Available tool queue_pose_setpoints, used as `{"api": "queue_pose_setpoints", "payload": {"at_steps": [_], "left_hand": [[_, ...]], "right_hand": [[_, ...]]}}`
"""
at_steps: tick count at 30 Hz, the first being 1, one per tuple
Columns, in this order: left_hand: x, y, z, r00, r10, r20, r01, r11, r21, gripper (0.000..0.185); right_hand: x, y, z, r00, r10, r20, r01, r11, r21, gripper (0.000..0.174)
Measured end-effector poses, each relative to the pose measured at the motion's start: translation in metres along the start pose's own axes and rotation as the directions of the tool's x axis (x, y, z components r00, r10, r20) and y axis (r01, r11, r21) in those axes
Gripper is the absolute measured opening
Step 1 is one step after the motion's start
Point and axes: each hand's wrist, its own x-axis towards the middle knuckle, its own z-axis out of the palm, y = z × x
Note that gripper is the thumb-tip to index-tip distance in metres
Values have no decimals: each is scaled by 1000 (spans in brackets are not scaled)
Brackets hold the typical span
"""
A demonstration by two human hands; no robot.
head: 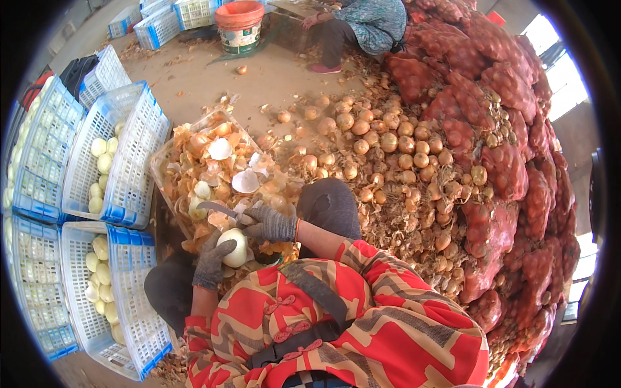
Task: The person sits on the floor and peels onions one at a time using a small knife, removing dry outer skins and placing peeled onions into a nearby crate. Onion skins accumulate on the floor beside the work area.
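A peeled white onion [235, 248] rests in my left hand [213, 259], which wears a grey knit glove and has its thumb across the onion's front. My right hand [271, 223], gloved the same way, grips a knife with a curved blade [218, 208] that points left. The blade lies just above the onion and looks apart from it. Beneath both hands is a shallow crate [167, 191] heaped with brown onion skins [191, 145] and a few white peel pieces [246, 181]. Two pale peeled onions [202, 190] sit among the skins left of the blade.
White-and-blue plastic crates [128, 169] holding peeled onions [104, 162] stand at my left. Unpeeled onions [388, 142] cover the floor to the right, before stacked red mesh sacks [504, 169]. Ahead are an orange-rimmed bucket [239, 24] and a seated person [371, 24].
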Motion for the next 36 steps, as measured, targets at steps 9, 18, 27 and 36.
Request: {"api": "queue_pose_setpoints", "payload": {"at_steps": [9, 18, 27, 36], "left_hand": [[-3, 6, 5, 998, 13, 65, -20, 994, 106, 62], [0, -1, -2, 996, -39, 78, 29, 991, 128, 64], [-4, 15, 6, 993, -32, 118, 27, 999, 42, 68], [-1, 6, -11, 998, -48, 41, 33, 952, 306, 55]], "right_hand": [[4, 6, 1, 999, -22, -42, 15, 986, -168, 32], [5, 6, 10, 986, -142, -86, 123, 973, -193, 19], [-2, -10, 4, 982, 184, -45, -156, 922, 354, 17], [3, -20, 9, 994, 46, -103, -77, 943, -325, 27]]}}
